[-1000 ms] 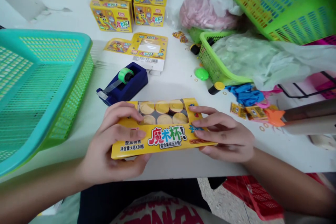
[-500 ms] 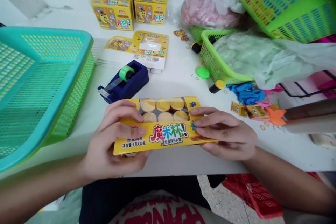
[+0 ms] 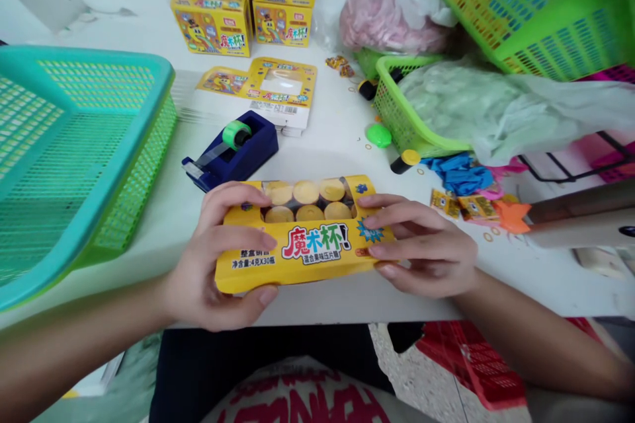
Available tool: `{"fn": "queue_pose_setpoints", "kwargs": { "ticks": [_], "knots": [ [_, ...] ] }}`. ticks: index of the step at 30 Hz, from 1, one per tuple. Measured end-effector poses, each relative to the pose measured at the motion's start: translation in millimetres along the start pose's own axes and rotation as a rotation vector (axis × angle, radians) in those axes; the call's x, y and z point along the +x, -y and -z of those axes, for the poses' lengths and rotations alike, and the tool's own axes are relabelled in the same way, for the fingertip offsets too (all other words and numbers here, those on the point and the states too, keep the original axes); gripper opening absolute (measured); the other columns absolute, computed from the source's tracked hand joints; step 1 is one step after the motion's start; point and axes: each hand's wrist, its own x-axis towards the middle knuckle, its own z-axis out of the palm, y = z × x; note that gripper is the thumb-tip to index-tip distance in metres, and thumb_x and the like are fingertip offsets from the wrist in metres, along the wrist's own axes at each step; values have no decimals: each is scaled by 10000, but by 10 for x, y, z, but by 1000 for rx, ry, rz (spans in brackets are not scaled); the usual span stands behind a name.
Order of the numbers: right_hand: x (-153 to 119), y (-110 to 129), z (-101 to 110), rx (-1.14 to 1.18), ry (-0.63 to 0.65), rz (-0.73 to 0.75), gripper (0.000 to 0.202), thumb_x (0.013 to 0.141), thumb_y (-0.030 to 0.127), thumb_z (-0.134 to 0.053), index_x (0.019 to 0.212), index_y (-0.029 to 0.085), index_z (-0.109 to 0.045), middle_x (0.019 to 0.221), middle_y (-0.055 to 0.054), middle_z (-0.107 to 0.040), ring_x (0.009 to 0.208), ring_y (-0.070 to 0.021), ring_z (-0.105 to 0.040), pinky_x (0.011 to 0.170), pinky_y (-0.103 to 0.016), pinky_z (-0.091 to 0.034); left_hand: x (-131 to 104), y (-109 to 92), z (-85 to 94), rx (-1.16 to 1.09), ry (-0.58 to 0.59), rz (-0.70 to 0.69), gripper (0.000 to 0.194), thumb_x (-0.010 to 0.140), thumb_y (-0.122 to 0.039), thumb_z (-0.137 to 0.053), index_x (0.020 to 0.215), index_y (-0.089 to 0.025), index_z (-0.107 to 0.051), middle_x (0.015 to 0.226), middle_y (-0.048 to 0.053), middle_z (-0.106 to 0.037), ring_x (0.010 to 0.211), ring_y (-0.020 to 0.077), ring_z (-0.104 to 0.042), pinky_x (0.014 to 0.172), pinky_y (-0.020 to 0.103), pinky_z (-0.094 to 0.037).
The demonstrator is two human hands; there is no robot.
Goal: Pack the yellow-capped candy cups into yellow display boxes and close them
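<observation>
Between my two hands is a yellow candy box (image 3: 317, 248) with a clear window in its top, held at the table's near edge. Through the window several round yellow caps (image 3: 306, 193) show in two rows. My left hand (image 3: 223, 258) grips the box's left end, fingers over the top and thumb along the lower front edge. At the other end my right hand (image 3: 421, 244) is closed on the box, its fingertips on the printed top and front. Just beyond the box stands a dark blue tape dispenser (image 3: 258, 145) with a green-cored roll.
Stacked yellow boxes (image 3: 213, 26) stand at the back, with flat unfolded cartons (image 3: 282, 102) before them. A teal basket (image 3: 166, 79) is on the left. To the right are a green basket (image 3: 421, 139) with a plastic bag, a yellow-capped bottle (image 3: 405, 160) and blue wrappers (image 3: 459, 174).
The box has tilted so that its front panel shows more fully. Both hands keep their hold, with the left fingers slightly shifted. The whole view has moved a little.
</observation>
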Motion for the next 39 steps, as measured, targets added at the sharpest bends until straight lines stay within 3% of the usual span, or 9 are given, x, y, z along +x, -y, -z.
{"fn": "queue_pose_setpoints", "kwargs": {
  "ticks": [5, 11, 25, 29, 32, 35, 37, 39],
  "knots": [
    [-13, -17, -3, -41, -17, 52, 493, 759, 57, -687, 1236, 176, -652, 1045, -101, -647, 1140, -276, -630, 930, -420, -586, 12, 47, 43, 54, 56, -106, 231, 756, -174, -625, 960, -264, -563, 1146, 74, -536, 1100, 275, -517, 1022, 629, -384],
    [-40, -47, -40, -93, -114, 94, 477, 774, 90, -705, 1234, 208, -661, 945, -73, -702, 1049, -248, -692, 853, -362, -629, 16, 81, 50, 40, 22, -118, 238, 737, -161, -671, 924, -275, -578, 1082, 43, -564, 1049, 253, -540, 1003, 592, -411],
    [-53, -70, 9, -53, -56, 72, 488, 766, 90, -713, 1230, 235, -662, 948, -57, -671, 1084, -242, -665, 871, -367, -615, 7, 87, 50, 75, 33, -134, 239, 750, -170, -659, 940, -300, -595, 1070, 39, -588, 1031, 252, -554, 990, 585, -422],
    [-92, -129, 70, -44, 29, 91, 426, 786, 212, -737, 1207, 214, -667, 1037, -87, -664, 1136, -268, -635, 894, -402, -602, 9, 171, 83, 102, 67, -227, 179, 815, -267, -661, 987, -299, -625, 1098, 50, -639, 1010, 239, -596, 995, 547, -448],
    [-106, -148, 71, -117, 70, 114, 506, 707, 319, -825, 1176, 228, -658, 1086, -81, -646, 1137, -269, -629, 903, -416, -603, 22, 222, 117, 110, 119, -287, 170, 919, -409, -556, 1012, -291, -636, 1097, 60, -699, 1068, 257, -608, 983, 548, -472],
    [-99, -130, 25, -189, 32, 147, 410, 702, 170, -817, 1086, 198, -678, 1059, -80, -649, 1129, -254, -636, 878, -397, -619, 41, 229, 135, 88, 155, -339, 179, 952, -336, -515, 1035, -235, -637, 1077, 82, -731, 1079, 243, -626, 953, 521, -523],
    [-94, -110, -10, -209, 1, 177, 350, 688, 115, -811, 1013, 192, -705, 1007, -77, -670, 1098, -264, -654, 914, -447, -605, 53, 222, 140, 118, 144, -398, 167, 935, -279, -547, 1036, -187, -644, 1043, 91, -747, 1071, 243, -637, 947, 519, -544],
    [-95, -95, -40, -128, -22, 60, 354, 643, 101, -839, 941, 256, -729, 931, -25, -697, 1038, -252, -685, 1053, -527, -501, 61, 216, 152, 209, 103, -505, 222, 901, -361, -616, 997, -166, -660, 981, 64, -764, 1055, 269, -646, 1009, 614, -487]
  ]
}}
